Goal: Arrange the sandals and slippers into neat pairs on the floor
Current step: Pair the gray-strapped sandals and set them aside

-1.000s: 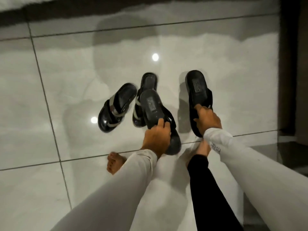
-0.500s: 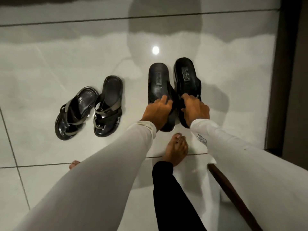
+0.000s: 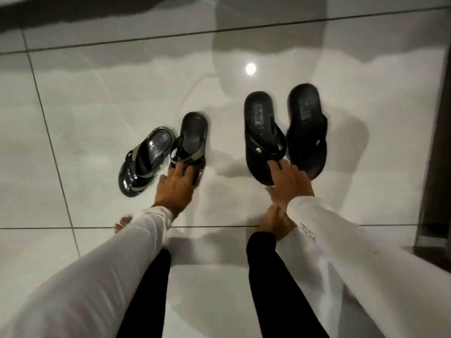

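Two black flip-flops lie side by side on the glossy floor at the right: the left flip-flop (image 3: 262,132) and the right flip-flop (image 3: 307,125). My right hand (image 3: 288,181) rests its fingertips on the toe end of the left flip-flop, fingers spread. Further left lie two black sandals with grey straps: one sandal (image 3: 144,159) tilted, the other sandal (image 3: 191,140) straighter, touching it. My left hand (image 3: 174,186) lies over the toe end of the straighter sandal, fingers on its strap; whether it grips is unclear.
The floor is pale glossy tile (image 3: 97,106) with dark grout lines. A dark door frame (image 3: 436,142) runs down the right edge. My bare feet (image 3: 275,223) and black trouser legs stand just behind the footwear.
My left hand left the left flip-flop and moved left onto the straighter sandal. The flip-flops now lie as a pair, with only my right hand's fingertips on them.
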`<state>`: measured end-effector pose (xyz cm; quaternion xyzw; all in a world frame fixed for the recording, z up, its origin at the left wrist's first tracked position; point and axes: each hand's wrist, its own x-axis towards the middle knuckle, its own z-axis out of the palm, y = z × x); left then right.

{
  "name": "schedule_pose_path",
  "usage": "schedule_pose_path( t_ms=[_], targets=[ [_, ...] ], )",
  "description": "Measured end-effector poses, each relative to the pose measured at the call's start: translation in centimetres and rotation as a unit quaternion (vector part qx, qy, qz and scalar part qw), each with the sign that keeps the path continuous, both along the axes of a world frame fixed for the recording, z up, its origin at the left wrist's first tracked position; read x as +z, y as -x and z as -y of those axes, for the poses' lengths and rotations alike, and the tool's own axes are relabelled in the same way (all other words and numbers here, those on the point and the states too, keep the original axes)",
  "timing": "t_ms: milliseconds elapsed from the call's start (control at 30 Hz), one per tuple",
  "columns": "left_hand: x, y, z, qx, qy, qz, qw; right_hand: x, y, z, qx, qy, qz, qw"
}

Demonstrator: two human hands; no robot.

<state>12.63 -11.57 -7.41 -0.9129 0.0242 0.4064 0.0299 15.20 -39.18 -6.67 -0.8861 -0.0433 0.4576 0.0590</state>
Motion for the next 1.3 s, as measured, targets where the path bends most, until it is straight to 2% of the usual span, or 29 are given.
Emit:
schedule_pose_path(
  t_ms=[100,200,333,467,567,700,900,1100,1200,1300],
  targets=[
    [-0.6,-0.5,-7.2,-0.045,-0.025,-0.001,0.999,-0.9,0.9,-6.1,-0.055,-0.07,-0.032,0.996],
    [-1.9,-2.1,-13.0,-0.082,0.005,0.002,0.997,-2.5,0.7,-13.1,-0.079,-0.13,-0.015,0.988],
    [-3.7,-2.6,-17.9,-0.129,0.064,-0.069,0.987,-5.4,-0.8,-22.0,-0.063,-0.11,0.022,0.992],
    [-5.1,-2.2,-20.3,-0.075,0.079,-0.076,0.991,-7.1,-1.1,-27.1,-0.032,-0.009,0.054,0.998],
    [-5.1,-1.6,-22.7,-0.01,0.111,-0.037,0.993,-7.2,-0.9,-29.7,0.016,0.016,0.039,0.999],
    [-4.6,-0.5,-25.6,0.018,0.137,0.013,0.99,-6.9,-0.4,-32.8,0.056,-0.009,0.028,0.998],
    [-4.7,0.1,-27.7,0.031,0.132,0.015,0.991,-6.3,-0.3,-37.5,0.065,-0.075,0.065,0.993],
    [-3.6,-0.1,-28.8,0.014,0.108,0.004,0.994,-5.4,-0.7,-39.7,0.086,-0.078,0.087,0.989],
    [-3.0,0.3,-28.8,0.039,0.107,0.068,0.991,-4.9,-0.5,-39.5,0.053,-0.066,0.13,0.988],
    [-2.6,1.0,-29.0,0.12,0.086,0.114,0.983,-5.4,-0.6,-38.4,-0.097,-0.013,0.102,0.99]
  ],
)
